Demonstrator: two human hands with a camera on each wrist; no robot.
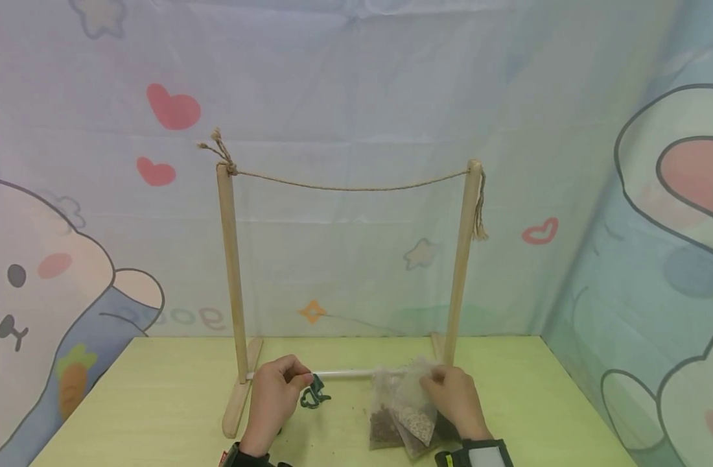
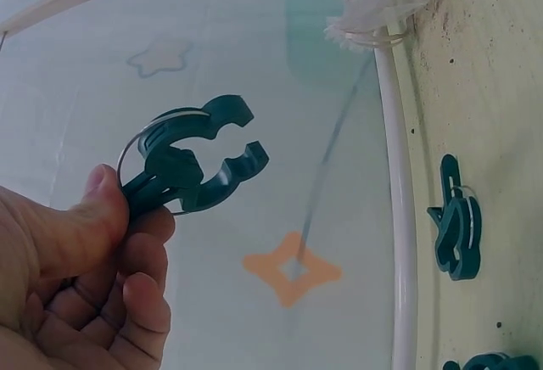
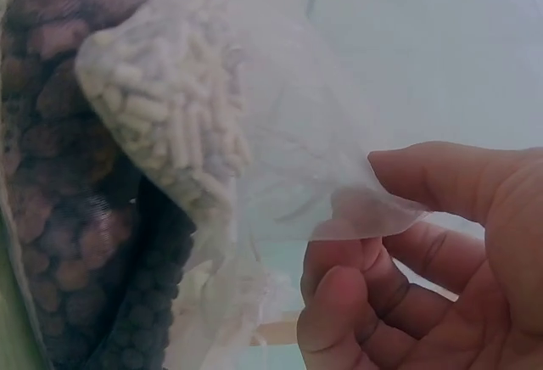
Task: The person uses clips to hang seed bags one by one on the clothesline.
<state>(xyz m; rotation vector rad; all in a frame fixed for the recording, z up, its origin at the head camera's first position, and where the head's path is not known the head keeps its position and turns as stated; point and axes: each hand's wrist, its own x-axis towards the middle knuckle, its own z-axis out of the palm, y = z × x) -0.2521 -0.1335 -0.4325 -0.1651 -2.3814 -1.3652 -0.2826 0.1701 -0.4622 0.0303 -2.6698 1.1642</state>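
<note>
In the left wrist view, my left hand point(image 2: 93, 260) pinches the handles of a green plastic spring clip point(image 2: 174, 175) between thumb and forefinger; the clip's jaws are spread apart. With thumb and fingers, my right hand point(image 1: 455, 395) grips the upper corner of a clear plastic bag point(image 3: 297, 132) that has pale rod-shaped pellets point(image 3: 161, 103) gathered at its bottom. Behind it are a bag of brown pebbles point(image 3: 59, 141) and a bag of dark round pellets point(image 3: 144, 302). More green clips point(image 2: 459, 234) lie on the tabletop near my left hand.
A wooden stand rises behind my hands: a left post point(image 1: 232, 272), a right post point(image 1: 463, 266) and a white rod point(image 1: 345, 374) low between them. A thin twine point(image 1: 356, 189) sags between the post tops. Dark crumbs speckle the pale yellow table point(image 1: 175, 395). A printed cloth point(image 1: 345, 84) hangs behind.
</note>
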